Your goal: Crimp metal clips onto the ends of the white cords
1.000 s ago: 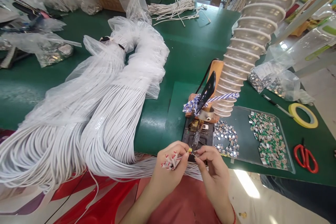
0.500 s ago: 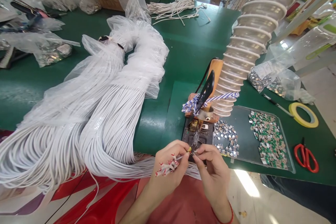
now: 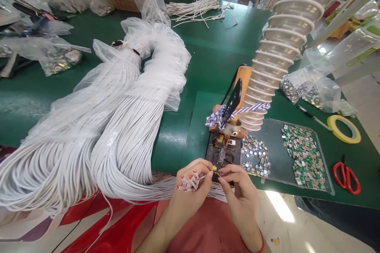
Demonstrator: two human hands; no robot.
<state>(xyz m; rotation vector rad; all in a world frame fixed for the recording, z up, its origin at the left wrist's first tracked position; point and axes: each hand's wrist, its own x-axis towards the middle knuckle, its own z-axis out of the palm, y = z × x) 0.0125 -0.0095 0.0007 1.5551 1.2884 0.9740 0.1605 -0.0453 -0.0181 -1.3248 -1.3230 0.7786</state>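
My left hand [image 3: 187, 201] is closed around several white cables [image 3: 190, 182], whose red-tipped wire ends stick out over the back of the hand. Thumb and index finger pinch a cable end by a small yellowish piece. Close beside it, my right hand [image 3: 242, 195] is closed in a pinch; what its fingertips hold is too small to make out. Both sets of fingertips meet at the front edge of a dark bench fixture [image 3: 234, 154] with a clamp, a black lever [image 3: 234, 99] and a blue-and-white striped cloth strip [image 3: 255, 108].
A big bundle of white cables [image 3: 127, 138] lies on the left. To the right, a shallow tray [image 3: 276, 166] carries metal connectors and green-board ones. Beyond it are red scissors [image 3: 344, 176], yellow tape [image 3: 332, 128] and a pen [image 3: 314, 118]. A ribbed hose [image 3: 285, 35] rises behind the fixture.
The red-tipped wire ends have shifted slightly in my left hand, and the yellowish piece shows more at its fingertips. Across the table, another person's hands have moved.
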